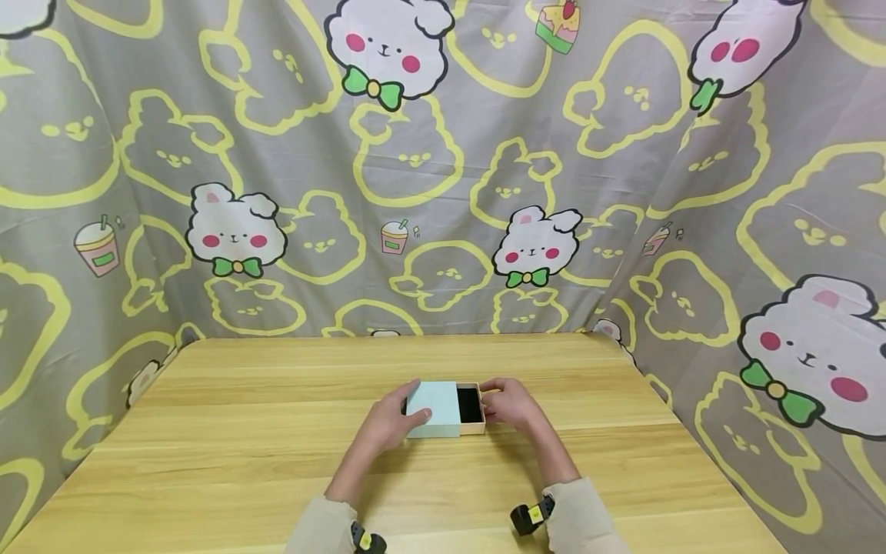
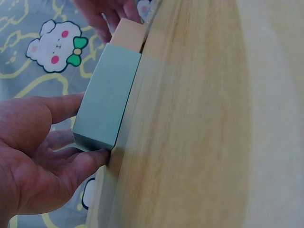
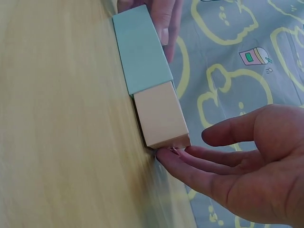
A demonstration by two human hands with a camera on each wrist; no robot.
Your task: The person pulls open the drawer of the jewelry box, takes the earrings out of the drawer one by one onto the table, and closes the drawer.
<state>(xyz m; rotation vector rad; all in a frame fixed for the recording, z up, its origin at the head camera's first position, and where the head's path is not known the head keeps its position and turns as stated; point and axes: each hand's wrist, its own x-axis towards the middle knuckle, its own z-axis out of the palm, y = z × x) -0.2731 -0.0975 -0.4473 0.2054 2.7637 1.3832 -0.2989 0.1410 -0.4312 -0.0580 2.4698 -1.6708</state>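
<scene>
A drawer box lies on the table, its pale blue sleeve partly off a peach inner tray. Black lining shows in the tray's exposed part. At the sleeve's left end my left hand grips it, thumb on the top face and fingers around the far side. My right hand is at the tray's right end. In the right wrist view its fingertips are at a small pinkish ribbon pull on the tray's end, while the thumb stands apart from the box.
The wooden table extends around the box on all sides. Grey curtains with cartoon rabbits hang along the back and both sides. Dark cameras sit at both wrists beside beige sleeves.
</scene>
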